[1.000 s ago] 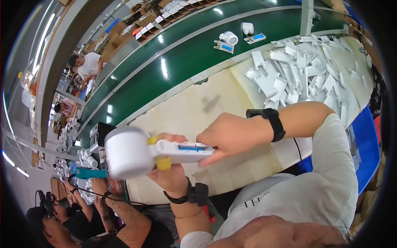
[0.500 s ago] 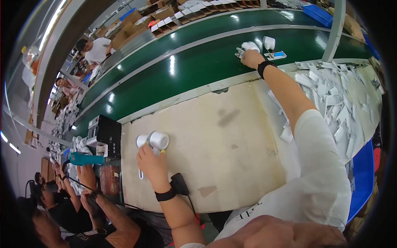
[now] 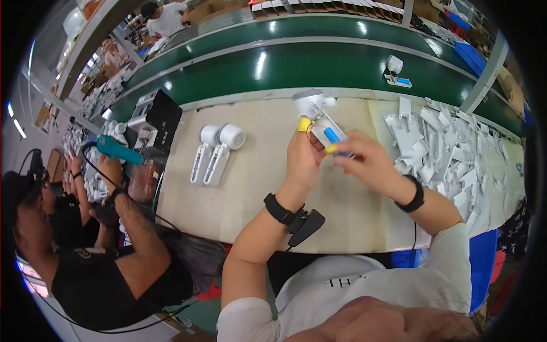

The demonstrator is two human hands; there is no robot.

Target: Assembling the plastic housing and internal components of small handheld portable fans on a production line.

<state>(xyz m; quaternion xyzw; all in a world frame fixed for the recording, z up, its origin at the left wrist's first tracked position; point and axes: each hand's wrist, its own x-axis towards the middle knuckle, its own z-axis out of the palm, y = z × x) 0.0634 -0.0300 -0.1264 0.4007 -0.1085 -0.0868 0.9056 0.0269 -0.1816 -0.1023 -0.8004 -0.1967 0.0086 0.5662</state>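
Observation:
My left hand [image 3: 305, 157] is closed around a white handheld fan [image 3: 310, 104], its round head tipped up toward the conveyor and slightly blurred. The fan's handle is open and shows a blue battery cell [image 3: 333, 135]. With bent fingers my right hand [image 3: 367, 162] pinches the lower end of that handle; what exactly lies under the fingertips is hidden. Yellow covers sit on fingers of both hands. To the left, two similar white fans [image 3: 231, 138] lie side by side on the beige table [image 3: 256, 211], their handles pointing toward me.
Beyond the table runs a green conveyor [image 3: 319, 65], carrying another opened white unit [image 3: 394, 65]. Loose white casing parts [image 3: 441, 137] pile up at right. At left stand a black box [image 3: 155, 122] and a co-worker's hand [image 3: 111, 168] near a teal power tool [image 3: 118, 149].
My right hand has come back from the conveyor to the table's middle, where a fan is now in both hands. The left hand has left the two fans and moved right. The view has shifted.

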